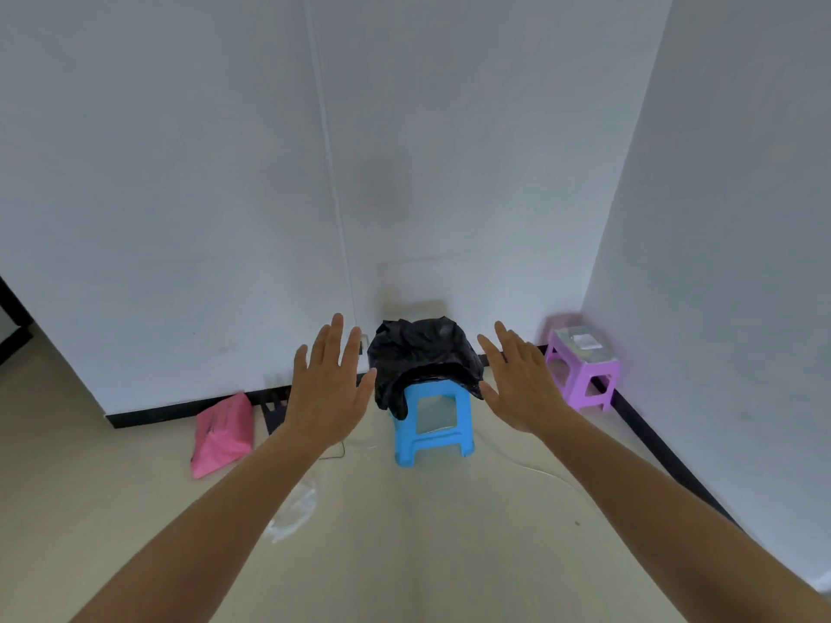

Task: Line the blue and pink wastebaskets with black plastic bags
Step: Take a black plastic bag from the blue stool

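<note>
From the head view, your left hand (330, 384) and right hand (524, 379) are spread flat with fingers apart, holding nothing, either side of a black bag (422, 353). The bag drapes over something on a blue stool (434, 424), hiding it, so you cannot tell what it is. A pink object (222, 433) lies on the floor (404, 532) by the wall; a blurred purple stool (582, 370) stands in the corner.
</note>
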Tool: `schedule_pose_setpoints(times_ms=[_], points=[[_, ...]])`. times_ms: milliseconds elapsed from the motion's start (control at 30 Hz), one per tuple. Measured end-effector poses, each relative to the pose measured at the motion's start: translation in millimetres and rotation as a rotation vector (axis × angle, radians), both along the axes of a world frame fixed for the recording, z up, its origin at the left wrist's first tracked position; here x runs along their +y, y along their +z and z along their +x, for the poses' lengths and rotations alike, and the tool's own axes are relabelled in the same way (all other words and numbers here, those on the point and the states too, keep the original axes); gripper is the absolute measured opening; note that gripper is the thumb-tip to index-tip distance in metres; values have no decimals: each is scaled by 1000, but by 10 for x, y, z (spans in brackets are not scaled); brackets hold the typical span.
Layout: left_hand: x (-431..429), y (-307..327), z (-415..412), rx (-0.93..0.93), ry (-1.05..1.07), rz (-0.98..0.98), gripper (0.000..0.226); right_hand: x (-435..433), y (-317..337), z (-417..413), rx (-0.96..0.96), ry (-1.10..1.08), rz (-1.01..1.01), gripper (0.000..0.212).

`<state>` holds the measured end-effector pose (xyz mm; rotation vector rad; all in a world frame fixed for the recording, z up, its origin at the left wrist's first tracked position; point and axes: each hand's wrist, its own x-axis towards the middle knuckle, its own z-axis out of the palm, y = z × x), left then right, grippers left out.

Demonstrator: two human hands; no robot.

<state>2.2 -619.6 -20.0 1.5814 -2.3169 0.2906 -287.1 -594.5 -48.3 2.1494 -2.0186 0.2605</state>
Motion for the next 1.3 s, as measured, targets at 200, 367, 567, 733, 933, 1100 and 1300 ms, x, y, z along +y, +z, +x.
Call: schedule_pose_setpoints(times_ms=[200,367,567,733,933,1100,1300], points=[[-1623,-19,-503,-15,-72,43,68,-1272,-98,-477,-21,-74,18,70],[-2858,-650,-982,-54,-62,118,67,-2525,-598,-1090,-82,-150,71,71],[-4232,-1425,-1482,-100,46,354,66,-4080,-1290,-1690,-115,-154,279,71],[-5061,-2024,-1652,-90,119,493,60,-5124,-1812,-1921,-115,-145,426,55],[-5548,-3233,-1681,-120,61,616,43,-5623,-3061,-1799,-185,-50,610,44],[-5656,-4481,-1687,-153,6,688,49,-5620,-4252,-1558,-190,-23,735,58],[-5708,-5406,-1640,-185,68,714,63,-5659,-5154,-1525,-223,-174,696,68]])
